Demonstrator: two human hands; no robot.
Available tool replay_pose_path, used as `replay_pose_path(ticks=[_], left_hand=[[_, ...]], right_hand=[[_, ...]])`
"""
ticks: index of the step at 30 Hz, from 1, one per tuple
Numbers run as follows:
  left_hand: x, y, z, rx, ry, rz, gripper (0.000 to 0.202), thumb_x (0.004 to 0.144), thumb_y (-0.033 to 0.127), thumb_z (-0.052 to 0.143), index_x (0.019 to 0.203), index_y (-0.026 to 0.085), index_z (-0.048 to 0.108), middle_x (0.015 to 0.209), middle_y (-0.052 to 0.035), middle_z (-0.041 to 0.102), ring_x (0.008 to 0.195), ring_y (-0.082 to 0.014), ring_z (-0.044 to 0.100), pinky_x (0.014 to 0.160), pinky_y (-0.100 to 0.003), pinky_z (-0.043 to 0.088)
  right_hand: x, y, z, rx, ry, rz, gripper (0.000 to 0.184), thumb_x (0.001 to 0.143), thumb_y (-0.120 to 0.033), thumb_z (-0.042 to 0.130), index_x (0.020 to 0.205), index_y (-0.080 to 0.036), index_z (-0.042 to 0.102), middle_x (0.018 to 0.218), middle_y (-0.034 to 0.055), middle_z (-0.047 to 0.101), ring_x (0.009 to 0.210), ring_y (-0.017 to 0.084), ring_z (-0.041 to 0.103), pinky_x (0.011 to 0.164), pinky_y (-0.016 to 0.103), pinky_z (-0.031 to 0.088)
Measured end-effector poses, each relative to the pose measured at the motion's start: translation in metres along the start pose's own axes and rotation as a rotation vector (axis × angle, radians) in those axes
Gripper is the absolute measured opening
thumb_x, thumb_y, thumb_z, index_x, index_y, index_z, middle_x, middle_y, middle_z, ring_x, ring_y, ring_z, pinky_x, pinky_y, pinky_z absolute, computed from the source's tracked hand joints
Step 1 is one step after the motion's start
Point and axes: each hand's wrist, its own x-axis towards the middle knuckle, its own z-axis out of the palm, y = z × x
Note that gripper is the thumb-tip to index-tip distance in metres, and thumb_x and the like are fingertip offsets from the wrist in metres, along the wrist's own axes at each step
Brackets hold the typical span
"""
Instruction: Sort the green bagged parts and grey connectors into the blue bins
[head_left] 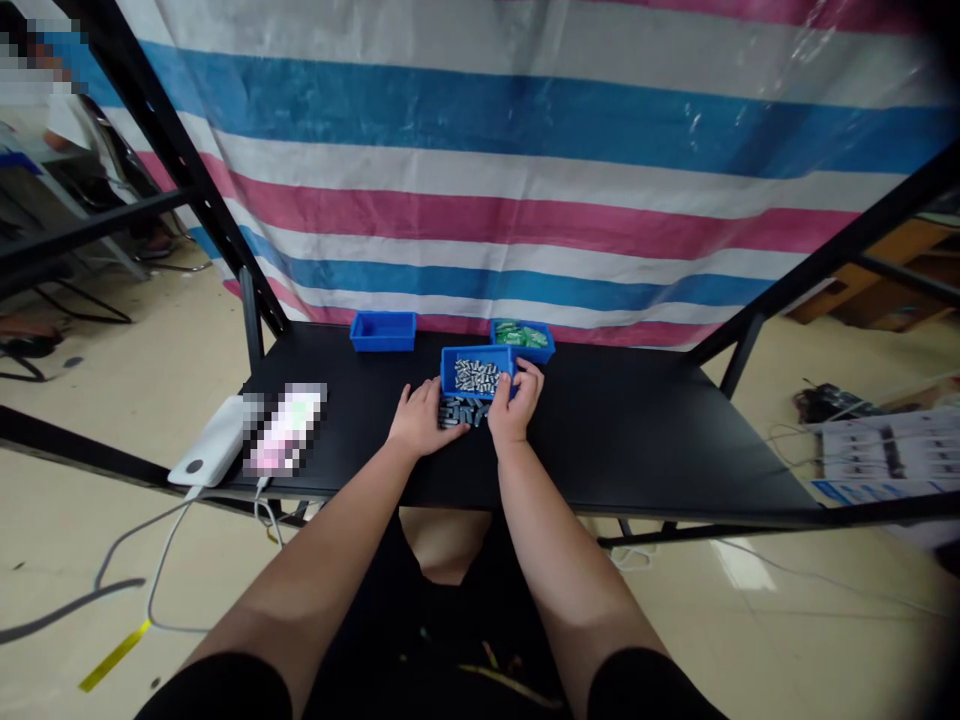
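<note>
Both my hands are at a blue plastic bin [478, 372] filled with small grey cylindrical parts, near the middle of a black table [600, 430]. My left hand [424, 420] grips the bin's near left corner, and my right hand [517, 400] wraps its right end. The bin sits raised or tilted toward me. Below its near edge, between my hands, lies a loose heap of the same grey parts [459, 411]. Part of that heap is hidden by the bin and my fingers.
A blue bin holding green packets [523, 340] stands just behind, and another blue bin [382, 331] stands at the back left. A white power bank [204, 440] and a pixelated flat object [285, 428] lie at the left. Black frame posts and a striped tarpaulin [480, 180] stand behind.
</note>
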Motion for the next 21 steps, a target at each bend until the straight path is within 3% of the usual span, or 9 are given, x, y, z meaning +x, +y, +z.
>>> replay_pose_path(ticks=[8, 13, 21], left_hand=[[0.002, -0.003, 0.002, -0.004, 0.007, -0.009, 0.112, 0.080, 0.078, 0.063, 0.164, 0.012, 0.027, 0.163, -0.0252, 0.045, 0.154, -0.0385, 0.040, 0.131, -0.061, 0.019], [0.002, -0.002, 0.001, -0.019, 0.008, -0.016, 0.114, 0.080, 0.077, 0.063, 0.166, 0.013, 0.022, 0.164, -0.0246, 0.044, 0.155, -0.0369, 0.040, 0.132, -0.059, 0.019], [0.001, -0.004, 0.003, 0.011, 0.025, 0.001, 0.109, 0.082, 0.078, 0.061, 0.162, 0.011, 0.029, 0.162, -0.0248, 0.047, 0.154, -0.0363, 0.042, 0.131, -0.059, 0.021]], right_hand=[[-0.006, -0.015, 0.001, -0.018, -0.072, -0.037, 0.023, 0.102, -0.040, 0.045, 0.087, -0.026, 0.036, 0.114, 0.0158, 0.054, 0.113, 0.028, 0.059, 0.103, 0.051, 0.048], [-0.004, -0.014, -0.004, 0.000, -0.008, -0.111, 0.022, 0.102, -0.036, 0.049, 0.088, -0.026, 0.037, 0.105, 0.0123, 0.052, 0.105, 0.026, 0.059, 0.099, 0.049, 0.050], [-0.007, -0.017, -0.004, 0.038, -0.019, -0.252, 0.018, 0.101, -0.029, 0.055, 0.090, -0.025, 0.040, 0.104, 0.0115, 0.053, 0.107, 0.026, 0.060, 0.098, 0.049, 0.053]])
